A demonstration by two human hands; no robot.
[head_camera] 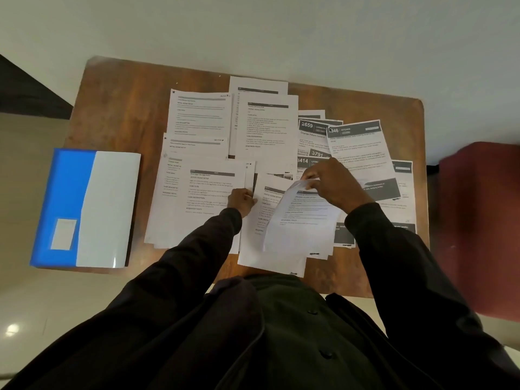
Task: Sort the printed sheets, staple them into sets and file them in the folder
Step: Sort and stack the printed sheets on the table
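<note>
Many printed sheets [261, 128] lie spread and overlapping on a brown wooden table [118, 108]. My right hand [332, 184] pinches the top edge of one white sheet [301, 220] and lifts it, so that it curls above the pile at the front. My left hand [242, 201] pinches the right edge of a sheet [208, 198] lying at the front left. Sheets with dark headers and large numbers [357, 147] lie on the right. A blue and white folder [84, 209] lies closed at the table's left edge, overhanging it.
A dark red chair [478, 220] stands at the right of the table. A pale wall runs behind the table's far edge. My dark sleeves and jacket fill the lower part of the view. No stapler shows.
</note>
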